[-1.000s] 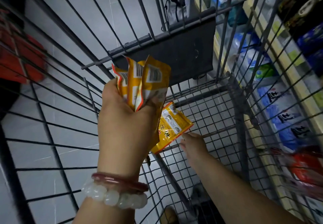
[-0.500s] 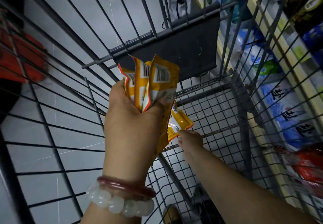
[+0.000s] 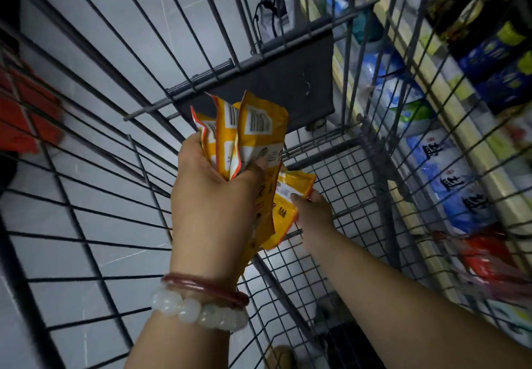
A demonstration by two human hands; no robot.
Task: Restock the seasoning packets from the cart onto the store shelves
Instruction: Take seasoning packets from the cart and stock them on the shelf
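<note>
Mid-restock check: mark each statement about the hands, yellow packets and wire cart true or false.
1. The left hand grips several yellow seasoning packets. True.
2. The right hand is empty. False: it pinches a single yellow packet.
3. The grey wire cart is piled full of packets. False: its mesh bottom shows bare.
4. A red bangle and a white bead bracelet sit on the left wrist. True.

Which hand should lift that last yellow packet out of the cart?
The right hand. It already pinches the loose packet low in the cart, while the left hand is full, gripping a bunch of packets above it.
</note>
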